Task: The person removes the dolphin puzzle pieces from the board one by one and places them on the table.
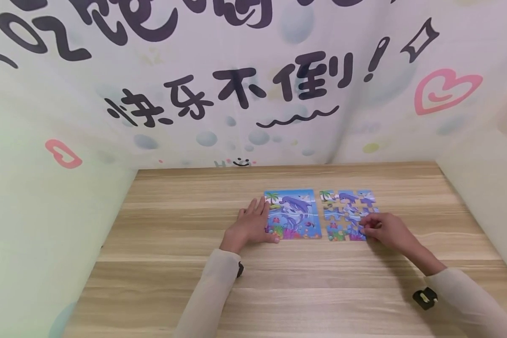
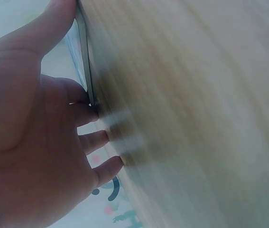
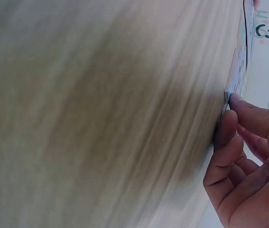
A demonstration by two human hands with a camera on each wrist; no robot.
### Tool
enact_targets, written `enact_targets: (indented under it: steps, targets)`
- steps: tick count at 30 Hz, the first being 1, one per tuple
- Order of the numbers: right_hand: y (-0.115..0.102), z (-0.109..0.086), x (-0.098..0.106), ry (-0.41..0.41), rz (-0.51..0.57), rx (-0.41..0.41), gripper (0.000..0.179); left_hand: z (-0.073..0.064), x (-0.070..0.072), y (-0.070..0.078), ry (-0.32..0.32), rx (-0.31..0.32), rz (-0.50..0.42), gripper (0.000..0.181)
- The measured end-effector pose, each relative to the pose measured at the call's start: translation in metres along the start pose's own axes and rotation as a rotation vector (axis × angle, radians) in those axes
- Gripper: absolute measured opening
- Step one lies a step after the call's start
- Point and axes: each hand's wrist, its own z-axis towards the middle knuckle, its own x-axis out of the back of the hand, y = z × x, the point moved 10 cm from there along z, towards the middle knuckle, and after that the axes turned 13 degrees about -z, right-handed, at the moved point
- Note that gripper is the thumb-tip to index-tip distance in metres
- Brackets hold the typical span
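A square dolphin picture board [image 1: 295, 213] lies flat on the table. My left hand [image 1: 248, 227] rests at its left side, fingers stretched along that edge and thumb at the lower corner. In the left wrist view, those fingertips touch the tabletop beside the board's thin edge. To the right lies a group of dolphin jigsaw pieces [image 1: 347, 199], laid out with gaps between several of them. My right hand [image 1: 392, 232] is at their lower right, thumb and index finger pinching a thin puzzle piece [image 3: 227, 98], mostly hidden by the fingers.
The wood-grain table [image 1: 304, 286] extends in front of and around the puzzle. A white printed backdrop [image 1: 219, 145] with black characters stands along the back edge, and pale side walls [image 1: 38, 211] flank the table.
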Motion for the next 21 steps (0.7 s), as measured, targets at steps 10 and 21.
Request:
enact_targets:
  steps: [10, 21]
  targets:
    - [-0.002, 0.005, 0.008, 0.022, -0.009, -0.018, 0.009, -0.002, 0.000, 0.001, -0.010, -0.008, -0.023, 0.110]
    - [-0.025, 0.017, 0.004, 0.013, 0.028, 0.002, 0.012, -0.002, 0.000, 0.000, -0.014, -0.002, -0.013, 0.110]
